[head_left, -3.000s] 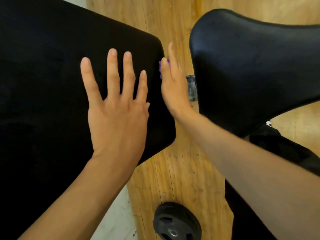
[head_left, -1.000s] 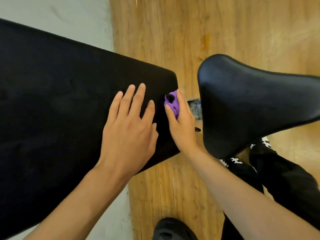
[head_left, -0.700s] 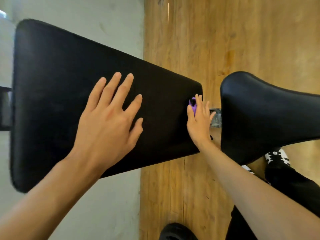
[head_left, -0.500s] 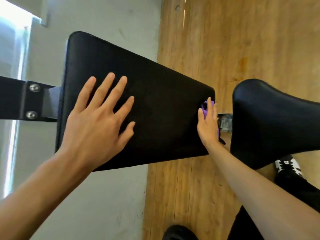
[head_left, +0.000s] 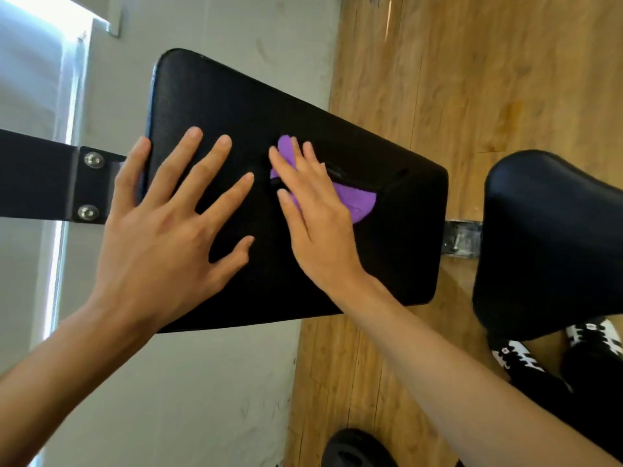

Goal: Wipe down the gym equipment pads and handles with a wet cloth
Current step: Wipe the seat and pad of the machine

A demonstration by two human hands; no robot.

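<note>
Wiping the back pad (head_left: 337,129)
The right hand (head_left: 317,210) presses the purple cloth (head_left: 357,203) flat on it, fingers straight; the left hand (head_left: 168,224) lies splayed alongside, holding nothing; best bet: even pressure, overlapping strokes out to the edges.

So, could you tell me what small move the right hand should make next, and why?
Probably slide the right hand, flat on the purple cloth, toward the near edge of the back pad. The cloth covers only a small patch mid-pad, and the left hand rests spread on the pad's left end, blocking a sweep there.
</note>
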